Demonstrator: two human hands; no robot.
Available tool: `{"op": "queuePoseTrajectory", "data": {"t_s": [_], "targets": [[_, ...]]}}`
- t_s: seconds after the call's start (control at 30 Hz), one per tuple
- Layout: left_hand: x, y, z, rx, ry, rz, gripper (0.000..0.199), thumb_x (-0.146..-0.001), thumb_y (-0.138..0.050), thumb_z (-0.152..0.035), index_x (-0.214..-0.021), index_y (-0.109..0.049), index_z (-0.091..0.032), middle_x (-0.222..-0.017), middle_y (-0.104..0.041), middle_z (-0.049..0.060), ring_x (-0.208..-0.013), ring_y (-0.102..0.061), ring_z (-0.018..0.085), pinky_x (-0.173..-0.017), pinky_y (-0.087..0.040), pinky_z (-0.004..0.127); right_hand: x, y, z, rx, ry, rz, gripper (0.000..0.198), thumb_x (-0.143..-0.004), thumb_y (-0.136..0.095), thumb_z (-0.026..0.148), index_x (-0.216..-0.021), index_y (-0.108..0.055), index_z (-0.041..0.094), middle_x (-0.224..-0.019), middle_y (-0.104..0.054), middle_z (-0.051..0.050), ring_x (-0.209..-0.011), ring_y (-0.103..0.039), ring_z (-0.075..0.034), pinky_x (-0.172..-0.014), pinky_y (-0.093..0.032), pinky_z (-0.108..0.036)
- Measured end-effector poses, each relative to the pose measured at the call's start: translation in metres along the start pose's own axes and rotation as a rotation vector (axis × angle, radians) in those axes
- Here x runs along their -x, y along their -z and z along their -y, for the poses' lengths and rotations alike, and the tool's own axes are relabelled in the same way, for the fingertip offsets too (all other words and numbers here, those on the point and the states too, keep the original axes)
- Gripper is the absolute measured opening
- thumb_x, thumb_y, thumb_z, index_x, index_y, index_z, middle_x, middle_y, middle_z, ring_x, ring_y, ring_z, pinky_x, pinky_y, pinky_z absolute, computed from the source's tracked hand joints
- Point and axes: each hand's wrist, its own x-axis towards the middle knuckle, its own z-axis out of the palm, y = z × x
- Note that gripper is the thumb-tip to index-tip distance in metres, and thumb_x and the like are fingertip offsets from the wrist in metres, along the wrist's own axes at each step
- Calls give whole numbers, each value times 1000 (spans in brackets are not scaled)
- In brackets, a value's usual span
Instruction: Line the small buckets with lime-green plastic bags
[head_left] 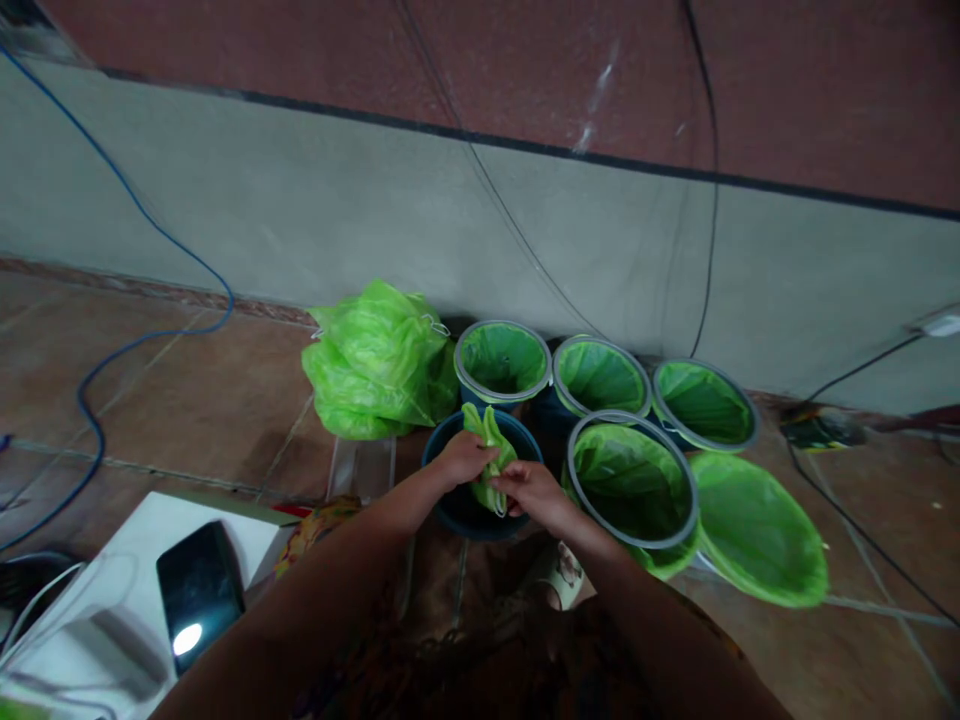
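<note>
Between my two hands is a bunched green plastic bag (491,445), held over a dark blue bin (480,525) on the floor. My left hand (466,458) pinches the bag's left side, fingers closed. On the right, my right hand (531,490) grips its lower edge, where a small white loop shows. Close by on the right stand several bins lined with green bags, such as one with a grey rim ring (694,490). A big heap of green bags (375,360) lies behind and to the left.
A white box (127,570) with a phone (199,590) on it stands at the lower left. A blue cable (97,400) winds over the tiled floor. Another green bag (765,530) spreads open at the right. The wall rises behind the bins, with black cables hanging down.
</note>
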Motion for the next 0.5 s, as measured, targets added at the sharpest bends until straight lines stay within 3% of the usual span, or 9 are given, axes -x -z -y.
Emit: {"op": "queuePoseTrajectory", "data": {"t_s": [0.2,0.27,0.4,0.5], "targets": [[1,11,-6,-80,61,-43,37,-96,-36,-32,-89,-66,-11,-75,-69,6,-59,-64,13,-53,-51,22,3,18,11,-23,-134,-150,21,-78,-64,37,-74,-57,17,-57,-60,1,-53,-62,-14,-49,-51,-24],[-3,18,-5,-177,84,-102,34,-94,-39,-27,-84,-67,-11,-72,-69,7,-62,-66,14,-57,-51,23,4,28,13,218,-119,-204,20,-83,-58,35,-76,-61,17,-66,-66,-4,-62,-66,-16,-55,-51,-25],[-10,41,-4,-383,94,-278,23,-85,-49,-18,-73,-68,-12,-73,-69,10,-80,-67,20,-72,-49,26,11,46,9,945,-93,-268,23,-84,-55,30,-72,-68,15,-88,-72,-15,-85,-69,-25,-68,-49,-29],[-12,57,-5,-470,85,-387,26,-86,-45,-16,-76,-69,-13,-81,-70,11,-89,-66,21,-76,-46,27,21,47,3,1058,-110,-130,23,-79,-62,36,-68,-70,17,-82,-73,-13,-79,-69,-24,-63,-46,-27]]}}
